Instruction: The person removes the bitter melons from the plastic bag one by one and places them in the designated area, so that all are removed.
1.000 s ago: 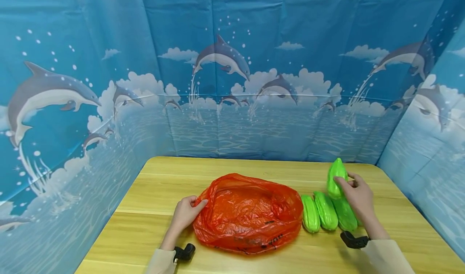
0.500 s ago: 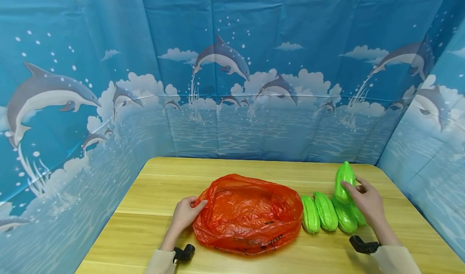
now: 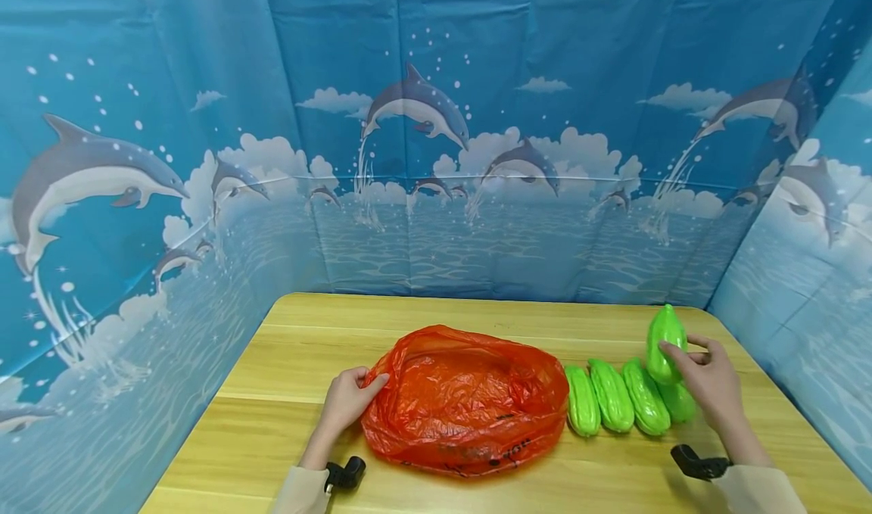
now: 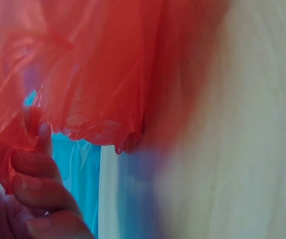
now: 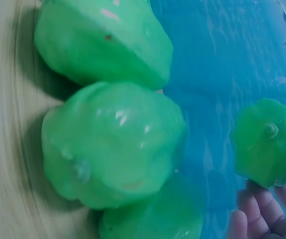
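Note:
A glossy green bitter melon (image 3: 666,344), ridged lengthwise and pointed at the top, stands upright in the grip of my right hand (image 3: 711,385). The right wrist view shows its knobbed end (image 5: 262,149) above the fingertips. Below and left of it, several more bitter melons (image 3: 611,399) lie side by side on the table; the rightmost one (image 3: 677,403) is partly covered by the held one. My left hand (image 3: 350,404) pinches the left rim of a red plastic bag (image 3: 477,457) whose mouth gapes upward. In the left wrist view, thin red film (image 4: 98,74) hangs above the curled fingers (image 4: 41,191).
The light wooden table (image 3: 293,340) has a rounded far edge, with a blue dolphin-print curtain (image 3: 422,257) around its back and sides. The leftmost bitter melon (image 3: 583,404) lies against the bag's right side. Each wrist wears a black device (image 3: 347,474).
My right hand has carried the bitter melon to the right and slightly nearer, along the row, uncovering the third one lying there. The left hand and the bag have stayed put.

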